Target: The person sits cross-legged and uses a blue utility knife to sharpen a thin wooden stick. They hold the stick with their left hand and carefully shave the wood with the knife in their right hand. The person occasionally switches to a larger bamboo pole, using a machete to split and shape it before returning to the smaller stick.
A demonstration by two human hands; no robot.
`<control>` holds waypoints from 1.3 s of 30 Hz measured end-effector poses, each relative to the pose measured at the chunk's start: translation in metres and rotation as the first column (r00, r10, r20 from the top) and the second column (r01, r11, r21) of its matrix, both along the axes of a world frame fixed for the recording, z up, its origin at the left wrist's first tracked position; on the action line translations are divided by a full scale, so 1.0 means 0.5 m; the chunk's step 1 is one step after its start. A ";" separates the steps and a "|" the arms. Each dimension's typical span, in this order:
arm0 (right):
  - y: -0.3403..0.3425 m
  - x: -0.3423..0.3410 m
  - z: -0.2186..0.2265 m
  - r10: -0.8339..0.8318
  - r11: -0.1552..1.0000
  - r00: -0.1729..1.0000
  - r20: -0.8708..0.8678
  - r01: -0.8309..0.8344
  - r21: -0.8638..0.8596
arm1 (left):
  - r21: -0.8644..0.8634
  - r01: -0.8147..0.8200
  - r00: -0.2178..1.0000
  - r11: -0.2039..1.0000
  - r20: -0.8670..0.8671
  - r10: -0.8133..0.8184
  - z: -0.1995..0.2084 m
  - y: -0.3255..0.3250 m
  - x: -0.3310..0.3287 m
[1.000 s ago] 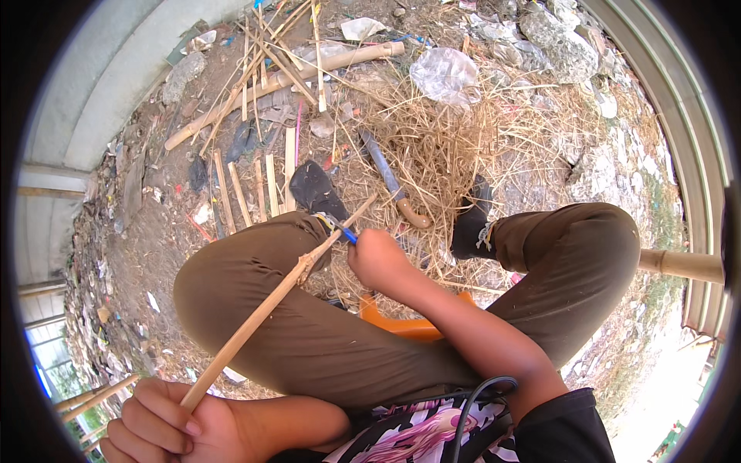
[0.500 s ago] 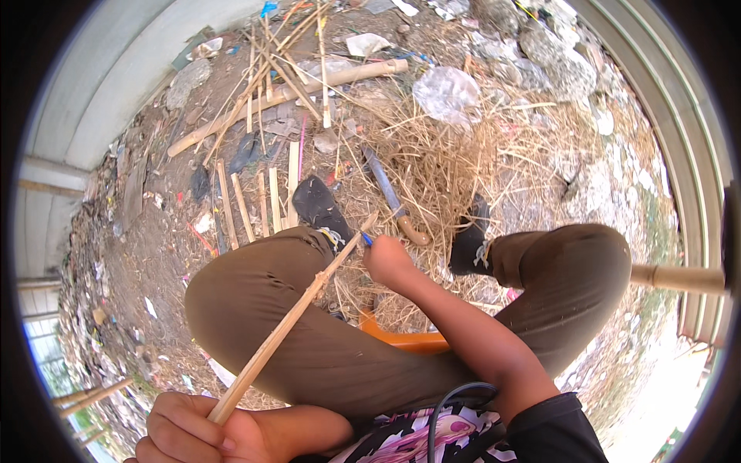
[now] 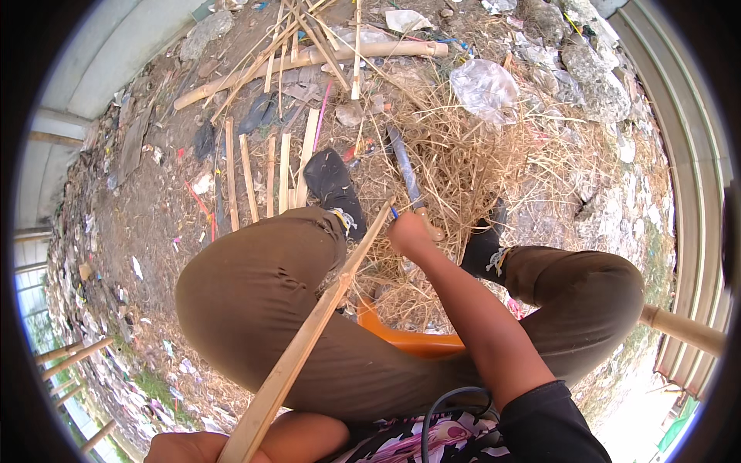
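My left hand (image 3: 185,447), at the lower left edge, is closed around the near end of a split bamboo strip (image 3: 309,333). The strip slants up and right across my left thigh, its narrow far end between my shoes. There my right hand (image 3: 412,236) is closed in a fist beside the tip. A small blue piece (image 3: 394,212) of what it grips pokes out next to the strip; the rest is hidden by the fingers. Just beyond that fist lies a machete (image 3: 404,163) with a dark blade and a wooden handle, partly covered by my hand.
Several cut bamboo strips (image 3: 247,176) lie side by side beyond my left knee. A thick bamboo pole (image 3: 386,51) lies farther off, with thin sticks across it. Dry shavings (image 3: 478,162) heap between and beyond my shoes. An orange plastic seat (image 3: 413,341) shows beneath me.
My left hand has dropped toward the lower edge, drawing the bamboo strip's near end down. The right fist appears slightly farther right and stays by the tip. The whole view has shifted a little.
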State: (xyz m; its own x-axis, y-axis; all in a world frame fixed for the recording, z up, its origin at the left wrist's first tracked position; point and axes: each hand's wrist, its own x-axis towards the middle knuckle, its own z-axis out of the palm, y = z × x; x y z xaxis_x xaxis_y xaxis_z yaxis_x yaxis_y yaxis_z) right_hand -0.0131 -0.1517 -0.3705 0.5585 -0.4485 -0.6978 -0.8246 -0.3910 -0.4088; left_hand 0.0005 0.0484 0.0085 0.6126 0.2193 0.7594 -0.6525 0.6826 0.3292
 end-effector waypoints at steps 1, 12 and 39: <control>0.002 0.007 -0.011 -0.016 1.000 1.000 -0.006 0.016 -0.006 | -0.350 -0.059 0.987 0.935 0.120 0.107 -0.002 -0.047 0.017; 0.009 -0.003 -0.029 -0.064 0.997 0.976 -0.210 0.072 0.030 | 0.169 0.018 0.999 0.985 0.023 -0.023 -0.012 0.040 0.009; 0.164 -0.139 0.352 0.093 0.993 0.870 0.484 -0.115 0.016 | 0.468 0.697 0.553 0.544 0.131 -0.822 0.012 0.033 0.059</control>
